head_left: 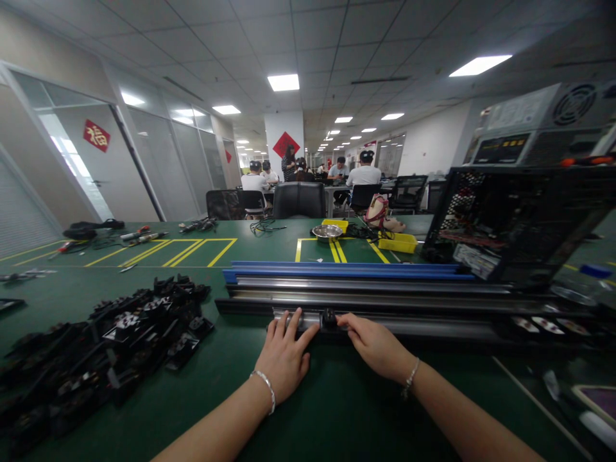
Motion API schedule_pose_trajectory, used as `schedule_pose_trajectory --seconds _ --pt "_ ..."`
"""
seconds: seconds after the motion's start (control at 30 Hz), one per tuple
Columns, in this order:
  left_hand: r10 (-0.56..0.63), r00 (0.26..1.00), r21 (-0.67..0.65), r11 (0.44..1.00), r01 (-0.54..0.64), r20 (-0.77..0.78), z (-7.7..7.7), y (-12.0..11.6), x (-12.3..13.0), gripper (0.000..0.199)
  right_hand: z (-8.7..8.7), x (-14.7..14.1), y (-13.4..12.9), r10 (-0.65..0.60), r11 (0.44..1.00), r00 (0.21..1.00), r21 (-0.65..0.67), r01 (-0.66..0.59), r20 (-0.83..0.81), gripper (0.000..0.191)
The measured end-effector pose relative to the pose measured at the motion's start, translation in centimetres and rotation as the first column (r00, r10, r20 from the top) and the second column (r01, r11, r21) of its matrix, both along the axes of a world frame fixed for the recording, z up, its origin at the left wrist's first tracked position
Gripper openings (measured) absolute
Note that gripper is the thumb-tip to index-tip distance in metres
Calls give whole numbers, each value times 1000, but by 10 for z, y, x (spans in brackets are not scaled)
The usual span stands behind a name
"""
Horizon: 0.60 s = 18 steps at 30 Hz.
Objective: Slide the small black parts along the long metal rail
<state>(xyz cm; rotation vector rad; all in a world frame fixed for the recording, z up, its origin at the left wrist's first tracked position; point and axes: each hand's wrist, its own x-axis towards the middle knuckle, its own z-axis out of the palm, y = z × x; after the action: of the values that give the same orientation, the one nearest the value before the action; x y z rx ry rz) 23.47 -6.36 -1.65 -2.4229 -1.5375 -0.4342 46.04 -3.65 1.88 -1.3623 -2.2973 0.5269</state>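
Note:
Several long metal rails lie side by side across the green table, a blue rail (pixel 346 271) at the back and a dark rail (pixel 414 326) nearest me. My left hand (pixel 285 356) rests with spread fingers on the left end of the nearest rail. A small black part (pixel 329 318) sits at that rail, between my hands. My right hand (pixel 373 343) has its fingers curled, the index fingertip against the right side of the black part. Whether that hand grips anything cannot be made out.
A heap of black parts (pixel 144 333) covers the left of the table (pixel 231 410). At the right stands an open computer case (pixel 510 218). Farther back are a metal bowl (pixel 327 231), a yellow tray (pixel 397 242), cables and tools. People sit at desks beyond.

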Motion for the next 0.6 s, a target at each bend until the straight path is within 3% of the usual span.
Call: schedule_pose_trajectory --seconds 0.6 --pt "-8 1000 5 1000 8 -20 1 0 1 59 -1 -4 -4 78 991 991 102 -89 110 40"
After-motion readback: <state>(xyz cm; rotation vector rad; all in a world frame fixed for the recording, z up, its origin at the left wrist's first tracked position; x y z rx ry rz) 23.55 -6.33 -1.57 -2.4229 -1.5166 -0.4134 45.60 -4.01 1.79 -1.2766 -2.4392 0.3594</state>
